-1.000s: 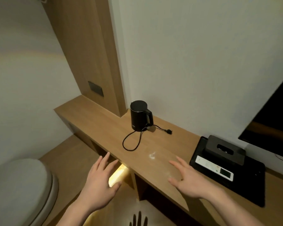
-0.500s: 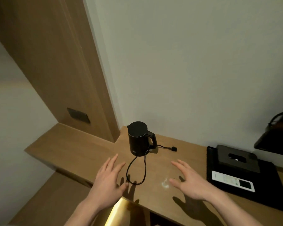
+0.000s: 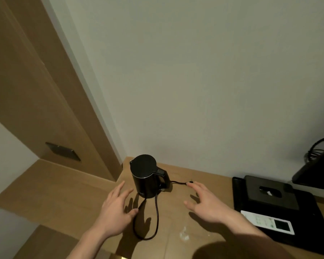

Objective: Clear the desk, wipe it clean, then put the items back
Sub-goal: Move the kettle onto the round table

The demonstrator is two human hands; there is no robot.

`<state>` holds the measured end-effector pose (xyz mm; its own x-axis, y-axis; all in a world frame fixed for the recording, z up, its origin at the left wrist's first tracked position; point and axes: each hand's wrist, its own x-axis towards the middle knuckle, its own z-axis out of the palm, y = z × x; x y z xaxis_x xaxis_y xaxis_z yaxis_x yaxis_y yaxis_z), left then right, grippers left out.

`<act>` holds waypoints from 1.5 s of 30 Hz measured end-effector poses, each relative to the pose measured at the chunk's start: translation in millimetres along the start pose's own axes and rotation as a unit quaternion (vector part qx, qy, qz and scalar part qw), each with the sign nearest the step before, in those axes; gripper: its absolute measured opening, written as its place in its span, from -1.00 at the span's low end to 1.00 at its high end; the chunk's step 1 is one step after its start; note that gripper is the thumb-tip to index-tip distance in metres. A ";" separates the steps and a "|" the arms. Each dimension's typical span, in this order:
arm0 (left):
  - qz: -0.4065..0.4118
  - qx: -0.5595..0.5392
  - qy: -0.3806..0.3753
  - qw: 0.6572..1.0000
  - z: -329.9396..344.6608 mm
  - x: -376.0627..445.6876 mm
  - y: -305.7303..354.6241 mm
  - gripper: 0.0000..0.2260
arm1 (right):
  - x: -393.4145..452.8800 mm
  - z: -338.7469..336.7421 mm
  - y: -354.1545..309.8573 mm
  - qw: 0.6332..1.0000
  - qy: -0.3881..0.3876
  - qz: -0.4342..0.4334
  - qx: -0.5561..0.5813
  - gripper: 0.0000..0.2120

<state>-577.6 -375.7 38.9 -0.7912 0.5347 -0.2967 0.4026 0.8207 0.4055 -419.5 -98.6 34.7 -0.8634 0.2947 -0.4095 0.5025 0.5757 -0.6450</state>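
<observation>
your left hand (image 3: 116,208) hovers over the desk (image 3: 54,186), fingers straight and loosely spread, just left of the kettle (image 3: 146,176), gripping nothing. your right hand (image 3: 206,202) is out on the other side, fingers spread, fingertips near the plug (image 3: 190,182). the kettle stands upright by the wall corner, lid on, handle facing right. its cord (image 3: 153,219) loops on the desk between your hands. a small wet smear (image 3: 183,235) sits near the front edge. to the right, a black tray (image 3: 307,225) carries a tissue box (image 3: 269,191) and a remote (image 3: 267,222).
</observation>
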 end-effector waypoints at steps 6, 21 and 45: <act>-0.002 -0.018 -0.056 0.998 3.0 63.4 -21.6 -0.32 | 26.7 17.5 -10.0 0.997 0.029 0.039 0.066 -0.31; 0.054 -0.003 -0.165 0.985 2.8 150.8 -72.7 -0.22 | 136.1 62.3 -68.4 0.986 0.076 0.105 0.107 -0.67; -0.084 -0.167 -0.192 0.963 64.5 204.7 -101.7 -0.29 | 63.1 69.3 -71.2 0.920 0.201 0.105 0.319 -0.93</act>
<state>-750.8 -336.7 -118.8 -0.5774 0.4872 -0.6552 0.0616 0.8262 0.5600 -506.7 -173.8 10.1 -0.6264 0.6812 -0.3789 0.4743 -0.0527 -0.8788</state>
